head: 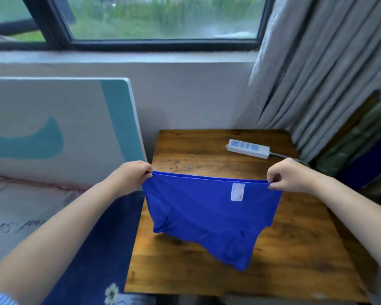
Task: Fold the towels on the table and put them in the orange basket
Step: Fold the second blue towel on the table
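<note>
Both hands hold one blue towel by its top edge: the left hand has its grip pinched together on the corner at that end, and the right hand has its grip clamped the same way on the opposite corner, so the edge runs taut and nearly level between the two. Below the grips the cloth hangs doubled over the wooden table, its lower part sagging unevenly to a point beneath the right-hand grip; whether that point touches the table I cannot tell. A small white label sits just under the edge, close to the right-hand grip. Beyond the grips, farther across the table, lies a white power strip, well clear of the cloth. No orange basket shows in this view, nor any other towel. Judging from this, the step in hand is the folding itself, mid-way, with the towel raised to square it. The next move likely calls for lowering the cloth flat onto the table, or bringing the two grips together for another fold, while keeping the layers aligned.
</note>
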`<state>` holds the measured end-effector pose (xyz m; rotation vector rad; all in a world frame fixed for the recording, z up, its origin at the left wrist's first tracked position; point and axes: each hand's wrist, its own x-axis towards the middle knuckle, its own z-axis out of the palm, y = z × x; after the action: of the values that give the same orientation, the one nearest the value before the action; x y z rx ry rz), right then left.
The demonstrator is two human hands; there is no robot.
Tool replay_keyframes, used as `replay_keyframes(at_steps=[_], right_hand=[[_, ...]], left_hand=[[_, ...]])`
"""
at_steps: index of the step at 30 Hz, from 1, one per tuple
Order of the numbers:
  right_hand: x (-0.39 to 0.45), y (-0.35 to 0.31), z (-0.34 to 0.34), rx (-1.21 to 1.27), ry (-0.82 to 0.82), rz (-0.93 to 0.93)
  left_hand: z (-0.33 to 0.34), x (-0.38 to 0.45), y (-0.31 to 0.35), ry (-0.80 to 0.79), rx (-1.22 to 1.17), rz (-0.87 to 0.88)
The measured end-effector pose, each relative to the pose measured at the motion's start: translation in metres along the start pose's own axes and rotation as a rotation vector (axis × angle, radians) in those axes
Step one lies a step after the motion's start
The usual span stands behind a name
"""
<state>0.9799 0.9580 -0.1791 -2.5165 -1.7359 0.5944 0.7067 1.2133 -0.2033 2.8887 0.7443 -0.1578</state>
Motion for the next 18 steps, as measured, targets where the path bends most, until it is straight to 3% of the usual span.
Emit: replay_keyframes(at_steps=[4, 6, 8, 10, 12, 14, 15, 17, 18], right_hand=[[-0.041, -0.004, -0.028, -0.024, 0.155, 0.041], [-0.057, -0.004, -0.039, -0.043, 0.253, 0.049], [-0.065, -0.004, -0.050, -0.061, 0.357, 0.081], [-0.075, -0.004, -0.058, -0.076, 0.470, 0.136], [-0.078, -0.004, -0.063, -0.084, 0.721, 0.162], [-0.080, -0.006, -0.059, -0.049, 0.945, 0.192], [-0.079, -0.007, -0.055, -0.057, 0.951, 0.205], [-0.077, -0.005, -0.044, -0.122, 0.664, 0.230], [-0.081, -0.006, -0.042, -0.091, 0.545, 0.253]], left_hand=[[-0.035, -0.009, 0.031, -0.128, 0.436, 0.177], [-0.047, -0.012, 0.043, -0.093, 0.574, 0.244], [-0.059, -0.010, 0.044, 0.062, 0.563, 0.214], [-0.070, -0.004, 0.044, 0.335, 0.418, 0.282], [-0.080, 0.003, 0.039, 0.583, 0.375, 0.264], [-0.085, 0.002, 0.053, 0.618, 0.340, 0.227], [-0.084, 0.002, 0.061, 0.574, 0.359, 0.236], [-0.080, 0.007, 0.074, 0.295, 0.440, 0.166], [-0.077, 0.010, 0.073, 0.258, 0.368, 0.125]])
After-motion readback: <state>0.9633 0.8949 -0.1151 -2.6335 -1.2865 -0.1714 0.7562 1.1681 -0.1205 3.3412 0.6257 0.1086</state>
